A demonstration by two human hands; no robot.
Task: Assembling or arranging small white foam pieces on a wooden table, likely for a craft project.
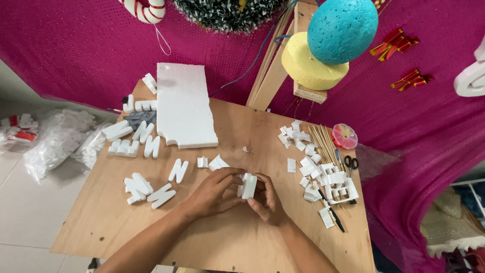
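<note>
Left hand [214, 192] and right hand [267, 202] both pinch one white foam piece [248, 185]; fingers curled around it.

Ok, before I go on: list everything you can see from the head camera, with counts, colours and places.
Foam piece: one, white, held between both hands.
Foam slab: one, white, far left of the table.
Cut foam letters: many, white, left of the slab and near the left hand.
Foam scraps: many, white, right side.
Wooden skewers: a bundle, tan, right side.
Scissors: one, black, right edge.
Round box: one, pink, by the skewers.
Foam ball: one, teal, above a yellow foam disc.
Table: one, plywood.
Left hand: on the piece.
Right hand: on the piece.
</note>
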